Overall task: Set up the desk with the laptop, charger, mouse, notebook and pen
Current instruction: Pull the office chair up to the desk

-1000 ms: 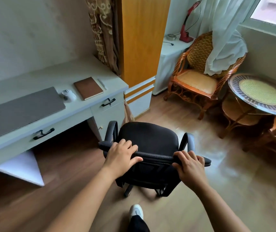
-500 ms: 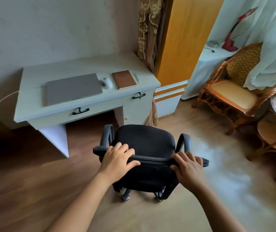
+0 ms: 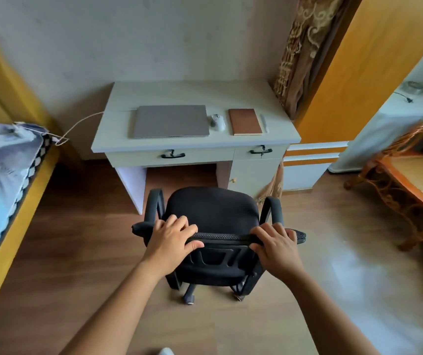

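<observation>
A white desk [image 3: 195, 94] stands against the wall. On it lie a closed grey laptop [image 3: 170, 121], a white mouse [image 3: 217, 121], a brown notebook [image 3: 245, 121] and a pale pen [image 3: 264, 123], left to right. A charger cable [image 3: 81, 123] runs from the laptop's left side off the desk towards the bed. A black office chair [image 3: 211, 213] faces the desk's knee space. My left hand [image 3: 172, 238] and my right hand [image 3: 275, 245] both grip the top of its backrest.
A bed [image 3: 2, 180] with a blue cover and yellow frame lies at the left. An orange wardrobe [image 3: 343, 73] and a wicker chair [image 3: 415, 175] stand at the right. Wooden floor surrounds the office chair.
The view has swung left, so the desk now sits straight ahead and the bed has come into sight. The chair has turned with my hands and now faces the desk squarely.
</observation>
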